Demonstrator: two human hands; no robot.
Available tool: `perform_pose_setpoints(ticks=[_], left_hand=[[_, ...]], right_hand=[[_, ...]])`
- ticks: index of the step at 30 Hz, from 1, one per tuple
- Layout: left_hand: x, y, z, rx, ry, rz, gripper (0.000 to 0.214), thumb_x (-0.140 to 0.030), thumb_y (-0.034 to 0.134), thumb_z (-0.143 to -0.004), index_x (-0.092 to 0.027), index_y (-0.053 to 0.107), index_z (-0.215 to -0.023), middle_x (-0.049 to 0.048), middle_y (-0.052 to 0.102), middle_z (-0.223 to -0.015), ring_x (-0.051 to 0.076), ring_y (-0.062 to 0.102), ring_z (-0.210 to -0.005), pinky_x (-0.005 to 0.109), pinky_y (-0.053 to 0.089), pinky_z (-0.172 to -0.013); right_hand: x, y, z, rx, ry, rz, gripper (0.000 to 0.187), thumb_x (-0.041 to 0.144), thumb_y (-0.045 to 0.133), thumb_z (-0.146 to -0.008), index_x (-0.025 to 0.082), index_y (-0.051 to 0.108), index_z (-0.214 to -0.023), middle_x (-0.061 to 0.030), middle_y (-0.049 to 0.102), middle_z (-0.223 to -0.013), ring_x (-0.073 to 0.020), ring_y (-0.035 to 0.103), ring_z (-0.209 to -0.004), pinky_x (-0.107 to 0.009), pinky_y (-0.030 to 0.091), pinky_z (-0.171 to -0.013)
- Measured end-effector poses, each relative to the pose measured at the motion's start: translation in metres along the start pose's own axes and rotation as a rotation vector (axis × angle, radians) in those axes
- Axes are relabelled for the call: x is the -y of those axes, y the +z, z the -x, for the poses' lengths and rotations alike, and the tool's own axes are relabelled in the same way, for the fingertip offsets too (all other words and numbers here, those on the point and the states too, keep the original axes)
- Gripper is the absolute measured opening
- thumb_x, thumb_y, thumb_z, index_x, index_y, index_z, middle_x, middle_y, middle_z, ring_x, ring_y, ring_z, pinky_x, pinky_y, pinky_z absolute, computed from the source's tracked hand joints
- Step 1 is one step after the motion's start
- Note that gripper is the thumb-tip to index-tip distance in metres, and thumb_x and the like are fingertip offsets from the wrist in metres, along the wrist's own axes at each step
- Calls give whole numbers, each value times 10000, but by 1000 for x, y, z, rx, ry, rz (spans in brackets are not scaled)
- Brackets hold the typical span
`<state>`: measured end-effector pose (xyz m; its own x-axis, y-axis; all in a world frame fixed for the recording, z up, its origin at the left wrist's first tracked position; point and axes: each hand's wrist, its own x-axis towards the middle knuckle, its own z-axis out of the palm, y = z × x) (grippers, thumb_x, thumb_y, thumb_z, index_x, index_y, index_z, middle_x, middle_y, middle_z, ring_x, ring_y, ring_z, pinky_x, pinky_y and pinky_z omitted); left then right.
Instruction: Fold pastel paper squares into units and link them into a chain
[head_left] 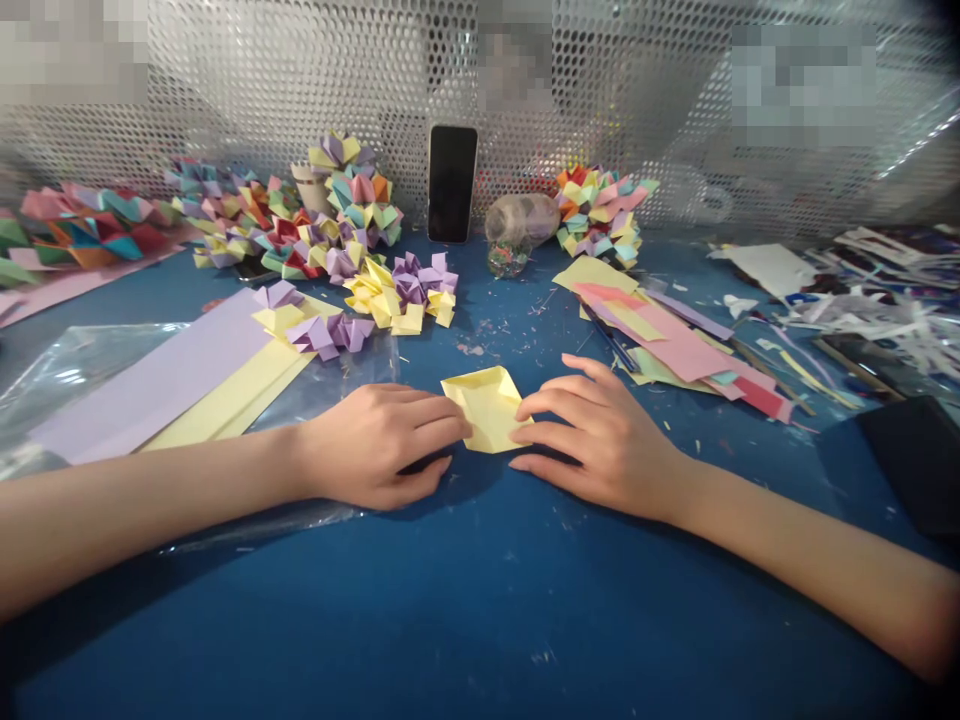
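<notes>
A small piece of folded yellow paper (491, 412) lies on the blue tabletop between my two hands, its upper edges folded inward. My left hand (382, 445) has its fingers close together, gripping the paper's left edge. At the right edge, my right hand (607, 440) rests spread fingertips on the paper, with the index finger raised. Beyond my left hand are small folded purple units (330, 335) and yellow units (375, 295). Purple paper strips (165, 375) and yellow paper strips (232, 400) lie left of them.
A phone (452, 185) stands upright against the perforated metal panel (360, 60). Multicoloured folded-paper clusters (600, 215) sit along the back. To the right lie paper offcuts (675, 335), shredded strips (885, 290) and a dark flat object (911, 465). Clear plastic (97, 350) lies under the left strips.
</notes>
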<state>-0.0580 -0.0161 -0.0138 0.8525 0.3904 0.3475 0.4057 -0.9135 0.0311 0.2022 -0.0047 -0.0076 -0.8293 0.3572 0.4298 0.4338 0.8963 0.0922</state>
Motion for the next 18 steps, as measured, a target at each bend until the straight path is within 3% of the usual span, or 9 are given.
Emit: perform_pose_setpoints(ticks=[9, 18], left_hand=[[1, 1, 1, -33, 67, -32, 229, -196, 398, -860, -165, 597, -967, 77, 657, -951, 159, 648, -820, 269, 533, -759], [1, 2, 2, -35, 69, -61, 305, -208, 381, -870, -165, 557, -1115, 84, 653, -965, 169, 639, -846, 275, 530, -743]], right_hand=[[-3, 10, -21, -51, 88, 30, 160, 267, 577, -831, 209, 660, -706, -15, 658, -881, -172, 554, -857, -479, 320, -982], [-8, 17, -22, -77, 147, -22, 140, 316, 611, -793, 201, 647, -866, -52, 638, -979, -201, 567, -920, -464, 325, -984]])
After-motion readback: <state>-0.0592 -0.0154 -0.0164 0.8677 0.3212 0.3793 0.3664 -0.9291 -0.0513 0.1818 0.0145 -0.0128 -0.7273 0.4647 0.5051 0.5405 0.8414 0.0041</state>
